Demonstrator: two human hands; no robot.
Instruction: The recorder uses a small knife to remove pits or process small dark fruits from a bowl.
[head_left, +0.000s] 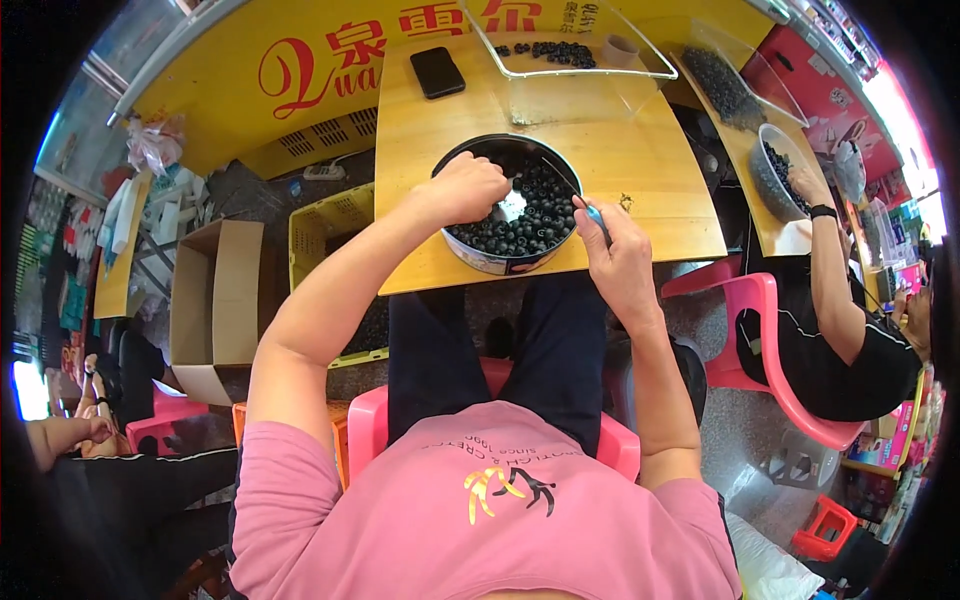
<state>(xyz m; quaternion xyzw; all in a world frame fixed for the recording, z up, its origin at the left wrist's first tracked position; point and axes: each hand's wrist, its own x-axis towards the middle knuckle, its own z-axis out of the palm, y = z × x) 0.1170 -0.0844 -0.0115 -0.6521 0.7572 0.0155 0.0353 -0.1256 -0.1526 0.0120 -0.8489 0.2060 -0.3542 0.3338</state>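
Note:
A round tin with a dark rim stands near the front edge of the wooden table, largely filled with small, glossy, dark round bead-like pieces. My left hand reaches over its left rim, fingers curled together low over the pieces; what they pinch, if anything, is hidden. At the right rim my right hand is closed around a thin-shafted tool with a blue handle. Its slender shaft slants up and left across the tin. A bright shiny patch shows beside my left fingers.
On the table lie a black phone and a clear bin with dark pieces. To the right, another person's hand is in a clear tub. A cardboard box and yellow crate stand left.

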